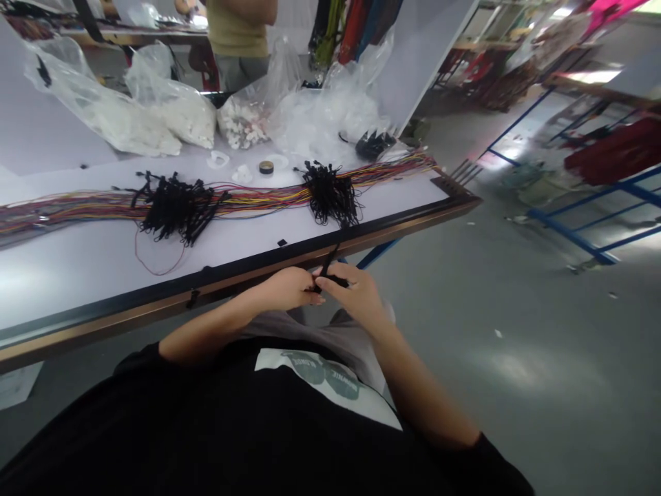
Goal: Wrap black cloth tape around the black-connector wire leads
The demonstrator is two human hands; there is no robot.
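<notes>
Just off the table's front edge, my left hand [294, 288] and my right hand [355, 293] meet, fingers pinched together. A thin black strip [331, 256] rises from between them towards the table. Both hands have hold of this black piece; its lower part is mostly hidden by the fingers. Beyond my hands, a bundle of black looped pieces [332, 195] lies across long coloured wires [268, 198]. Another black bundle [178, 207] rests on the wires further left.
Clear plastic bags of white parts [175, 114] stand along the back of the white table [103, 269]. A tape roll [266, 167] lies before them. Behind the table a person [237, 34] stands. Blue-framed racks [573, 238] are at the right.
</notes>
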